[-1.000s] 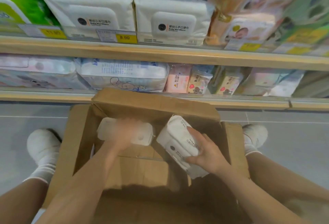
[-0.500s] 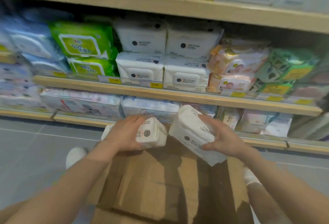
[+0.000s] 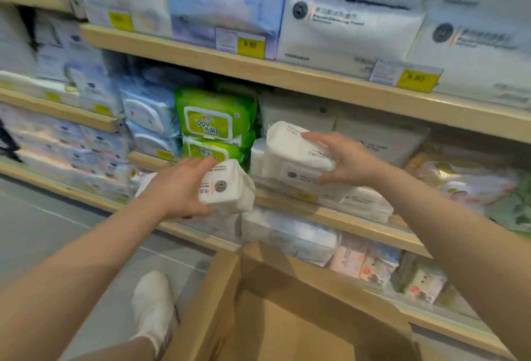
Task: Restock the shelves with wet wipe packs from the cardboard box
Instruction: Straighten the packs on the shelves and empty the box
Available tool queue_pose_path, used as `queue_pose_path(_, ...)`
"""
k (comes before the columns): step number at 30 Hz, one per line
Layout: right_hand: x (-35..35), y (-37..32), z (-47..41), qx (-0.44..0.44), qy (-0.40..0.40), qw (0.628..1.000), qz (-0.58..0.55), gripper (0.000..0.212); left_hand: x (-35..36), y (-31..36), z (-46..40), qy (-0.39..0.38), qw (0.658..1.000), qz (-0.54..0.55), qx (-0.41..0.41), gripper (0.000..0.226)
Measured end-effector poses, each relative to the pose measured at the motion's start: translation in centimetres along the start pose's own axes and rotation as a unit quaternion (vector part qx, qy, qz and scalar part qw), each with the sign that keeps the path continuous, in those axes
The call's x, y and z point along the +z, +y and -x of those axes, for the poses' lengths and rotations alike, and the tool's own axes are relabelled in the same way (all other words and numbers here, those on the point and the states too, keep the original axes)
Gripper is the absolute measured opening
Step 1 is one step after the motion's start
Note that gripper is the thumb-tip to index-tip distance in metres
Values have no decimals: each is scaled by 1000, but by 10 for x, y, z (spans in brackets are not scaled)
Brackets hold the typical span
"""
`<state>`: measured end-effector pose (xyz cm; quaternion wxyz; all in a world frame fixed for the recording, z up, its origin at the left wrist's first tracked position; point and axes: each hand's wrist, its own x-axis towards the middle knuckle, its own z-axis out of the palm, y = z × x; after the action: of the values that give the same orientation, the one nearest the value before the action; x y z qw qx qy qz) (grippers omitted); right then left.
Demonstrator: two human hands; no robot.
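My left hand [image 3: 179, 188] grips a white wet wipe pack [image 3: 230, 187] with a round dark logo, held in front of the middle shelf's edge [image 3: 287, 202]. My right hand [image 3: 349, 159] holds a second white wet wipe pack [image 3: 290, 151], tilted, at the shelf's opening in front of matching white packs [image 3: 382, 136]. The open cardboard box [image 3: 287, 312] sits on the floor below my arms; its inside shows bare cardboard.
Green wipe packs [image 3: 214, 122] and blue packs [image 3: 146, 113] stand left of the white ones. Large white packs [image 3: 344, 27] fill the shelf above, with yellow price tags [image 3: 250, 44]. Small colourful packs [image 3: 373, 266] line the lower shelf. A white shoe [image 3: 152, 300] rests on the grey floor.
Both hands have lifted their packs out of the box and up to the middle shelf. The view has tilted upward, so the box now lies low in the frame.
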<state>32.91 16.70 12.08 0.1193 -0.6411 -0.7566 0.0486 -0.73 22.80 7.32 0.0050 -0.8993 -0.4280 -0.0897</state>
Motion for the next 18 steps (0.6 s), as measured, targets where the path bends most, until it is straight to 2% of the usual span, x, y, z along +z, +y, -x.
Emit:
queue_pose_path(4, 0, -2, -64, -14, -22, 999, 30, 83, 4, -18, -12, 20, 1000, -6, -10, 89)
queue_pose_path(6, 12, 1, -79, 20, 0, 999, 42, 72, 10, -24, -17, 16, 1000, -3, -6, 89)
queue_pose_path(10, 29, 1, -80, 39, 65, 983, 167, 65, 23, -26, -23, 9, 1000, 9, -7, 90)
queue_pose_path(15, 31, 7, -79, -14, 78, 985, 150, 64, 36, -20, -21, -3, 1000, 24, 1, 89)
queue_pose_path(18, 34, 8, -80, -17, 76, 986, 147, 64, 39, -14, -19, -15, 1000, 21, -4, 86)
